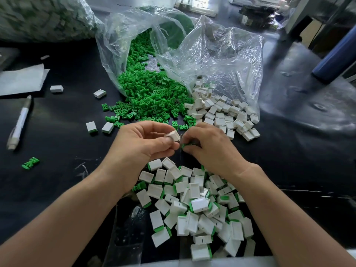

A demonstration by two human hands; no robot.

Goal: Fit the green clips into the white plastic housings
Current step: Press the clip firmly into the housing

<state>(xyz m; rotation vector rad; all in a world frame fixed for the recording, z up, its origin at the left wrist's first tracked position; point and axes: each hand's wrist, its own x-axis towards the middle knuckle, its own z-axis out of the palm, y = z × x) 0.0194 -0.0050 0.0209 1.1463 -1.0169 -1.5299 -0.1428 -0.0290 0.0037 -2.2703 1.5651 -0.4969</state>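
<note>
My left hand pinches a white housing between thumb and fingers, above the black table. Just to its right, my right hand pinches a green clip, mostly hidden by the fingers, a small gap away from the housing. Loose green clips spill from a clear plastic bag behind the hands. Empty white housings lie heaped at the right of that pile. Below my hands sits a heap of housings with green clips fitted.
A white pen and a sheet of paper lie at the left. Stray housings and a lone green clip dot the black table. Another full bag stands at the back left.
</note>
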